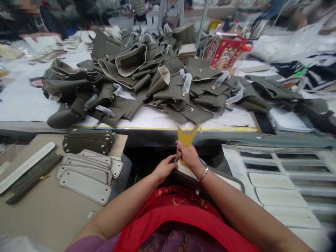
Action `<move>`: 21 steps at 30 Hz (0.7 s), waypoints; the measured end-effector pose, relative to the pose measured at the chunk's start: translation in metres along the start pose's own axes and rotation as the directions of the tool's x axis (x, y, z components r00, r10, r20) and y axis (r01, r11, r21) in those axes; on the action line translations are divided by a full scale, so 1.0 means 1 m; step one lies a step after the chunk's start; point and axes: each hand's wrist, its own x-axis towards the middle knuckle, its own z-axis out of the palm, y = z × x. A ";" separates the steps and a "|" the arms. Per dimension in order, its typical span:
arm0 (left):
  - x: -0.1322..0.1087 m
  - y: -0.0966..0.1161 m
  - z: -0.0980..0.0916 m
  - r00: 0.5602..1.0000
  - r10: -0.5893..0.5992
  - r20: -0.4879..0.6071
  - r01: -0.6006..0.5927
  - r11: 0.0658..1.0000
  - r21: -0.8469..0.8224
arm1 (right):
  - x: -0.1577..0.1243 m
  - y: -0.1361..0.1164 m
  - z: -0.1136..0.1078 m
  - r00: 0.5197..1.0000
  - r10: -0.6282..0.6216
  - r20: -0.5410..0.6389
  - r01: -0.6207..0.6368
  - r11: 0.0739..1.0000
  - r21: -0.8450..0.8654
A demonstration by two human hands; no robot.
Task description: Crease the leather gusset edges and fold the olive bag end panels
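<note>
Gripping yellow piece [186, 137] w/ right hand [189, 157]; left hand [165, 168] touching base.

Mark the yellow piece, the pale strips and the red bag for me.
yellow piece [186, 137]: head view, its flared upper half.
pale strips [85, 185]: head view, flat face of the front strip.
red bag [225, 52]: head view, its patterned front.
</note>
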 end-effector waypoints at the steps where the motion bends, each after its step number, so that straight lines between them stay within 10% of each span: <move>1: 0.000 0.000 -0.001 1.000 0.004 0.021 -0.003 1.000 -0.024 | 0.002 -0.003 -0.008 0.999 0.015 -0.038 -0.011 0.996 0.088; 9: 0.013 -0.013 0.003 0.995 0.099 0.028 -0.093 0.984 -0.151 | 0.012 0.002 -0.018 0.990 0.047 -0.134 -0.011 0.965 0.260; 17: 0.018 -0.009 0.005 0.991 0.117 -0.066 -0.122 0.991 -0.064 | 0.000 0.011 0.002 0.957 -0.282 0.061 0.286 0.902 -0.324; 21: 0.019 -0.002 0.002 0.998 0.000 -0.065 0.004 0.997 0.074 | -0.009 0.002 -0.014 0.973 -0.225 0.044 0.228 0.930 -0.289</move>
